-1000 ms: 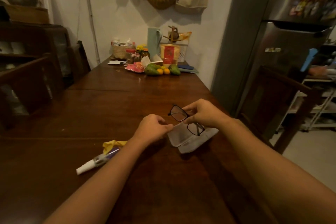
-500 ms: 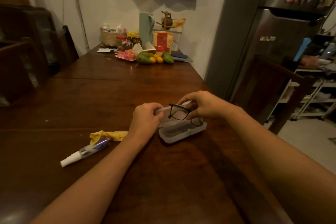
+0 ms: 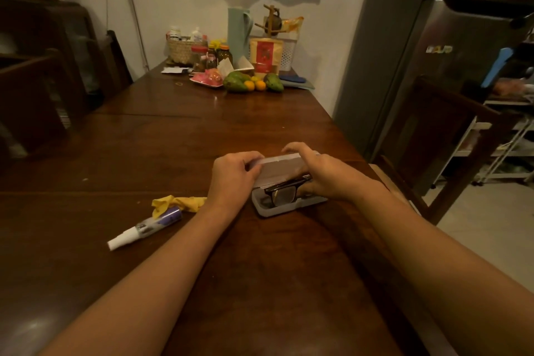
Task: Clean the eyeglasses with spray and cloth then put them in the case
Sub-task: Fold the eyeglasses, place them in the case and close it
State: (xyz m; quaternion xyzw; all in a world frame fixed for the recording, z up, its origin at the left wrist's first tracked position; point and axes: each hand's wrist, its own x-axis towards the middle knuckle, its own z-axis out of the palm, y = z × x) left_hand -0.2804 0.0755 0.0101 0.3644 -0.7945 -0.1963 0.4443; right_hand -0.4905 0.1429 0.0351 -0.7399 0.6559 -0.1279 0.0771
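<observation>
Gripping case [image 3: 289,207], left hand [image 3: 232,179]; eyeglasses [image 3: 284,194] inside; spray [image 3: 146,227] label blurred.

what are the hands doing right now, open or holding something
left hand: grips the left end of the case lid
right hand: holds the eyeglasses down in the case

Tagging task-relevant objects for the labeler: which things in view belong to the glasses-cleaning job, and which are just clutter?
Job: eyeglasses lying in the open case; spray bottle; yellow cloth; left hand holding the lid; right hand over the case.

Clutter: fruit, wicker basket, jug, red pouch, fridge.
</observation>
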